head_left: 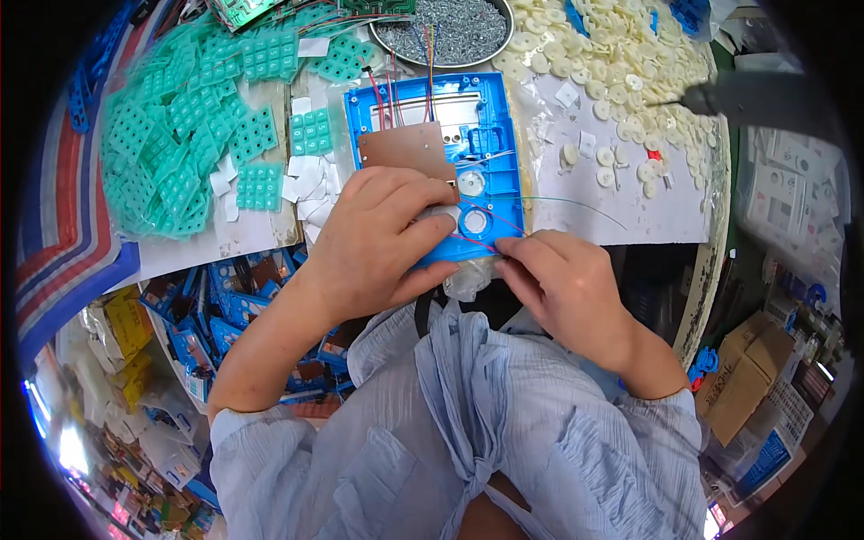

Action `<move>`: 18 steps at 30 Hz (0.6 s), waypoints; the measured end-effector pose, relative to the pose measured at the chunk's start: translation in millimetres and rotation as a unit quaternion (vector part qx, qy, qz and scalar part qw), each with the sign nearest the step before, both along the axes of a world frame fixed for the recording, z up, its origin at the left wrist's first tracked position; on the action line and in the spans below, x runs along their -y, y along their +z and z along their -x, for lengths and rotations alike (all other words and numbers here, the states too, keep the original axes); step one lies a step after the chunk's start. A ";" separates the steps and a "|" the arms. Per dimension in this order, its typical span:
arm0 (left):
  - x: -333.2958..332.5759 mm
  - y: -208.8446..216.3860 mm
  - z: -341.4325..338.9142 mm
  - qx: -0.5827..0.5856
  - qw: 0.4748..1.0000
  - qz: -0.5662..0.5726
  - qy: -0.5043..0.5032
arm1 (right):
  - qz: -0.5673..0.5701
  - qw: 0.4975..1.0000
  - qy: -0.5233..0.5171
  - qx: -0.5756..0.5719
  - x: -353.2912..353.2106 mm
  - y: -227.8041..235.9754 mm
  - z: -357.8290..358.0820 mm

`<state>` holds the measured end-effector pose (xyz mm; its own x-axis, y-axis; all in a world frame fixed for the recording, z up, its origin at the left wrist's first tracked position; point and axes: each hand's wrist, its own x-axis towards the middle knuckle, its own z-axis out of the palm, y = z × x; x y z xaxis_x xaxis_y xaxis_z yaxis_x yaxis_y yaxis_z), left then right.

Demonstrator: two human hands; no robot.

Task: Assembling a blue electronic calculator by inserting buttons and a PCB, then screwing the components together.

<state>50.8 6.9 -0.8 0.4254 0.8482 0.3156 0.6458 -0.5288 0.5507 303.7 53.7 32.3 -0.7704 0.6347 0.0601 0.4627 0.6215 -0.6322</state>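
A blue plastic housing [507, 171] lies open side up in front of me. A brown circuit board [405, 148] rests over its left part, with thin coloured wires running off the far side. My left hand [382, 234] is closed over the housing's near left part, fingers bent across the board's near end. Something pale shows under its fingertips, mostly hidden. At the near right corner my right hand [567, 283] pinches a thin pink wire [473, 241]. Two round white parts [471, 184] sit in the housing, left of a loose green wire [585, 207].
Teal rubber keypads [184, 135] are heaped at the left, beside white paper pieces [315, 189]. A metal bowl [507, 40] of screws stands behind the housing. Cream plastic discs [621, 63] spread far right, under a dark power screwdriver [747, 97]. More blue housings [238, 301] lie below the table's left edge.
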 end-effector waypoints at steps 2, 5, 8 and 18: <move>0.3 -1.2 0.5 0.010 1.000 0.001 0.006 | -0.081 0.995 0.021 0.046 -1.1 5.4 1.5; 1.4 -2.9 2.6 0.020 1.000 -0.001 0.013 | -0.058 0.988 0.098 0.102 -15.8 10.3 0.9; 0.0 -2.7 5.1 0.023 1.000 -0.008 0.015 | 0.024 0.991 0.109 0.076 -30.5 8.0 2.2; 0.2 -5.0 4.6 0.041 0.999 -0.005 0.012 | 0.017 0.996 0.076 0.037 -20.4 -4.3 -2.3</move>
<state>46.2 6.7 -5.8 0.3766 0.8547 0.3573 0.6111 -0.5191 0.5976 306.0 74.1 28.1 -0.8595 0.5108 -0.0198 0.4110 0.6674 -0.6210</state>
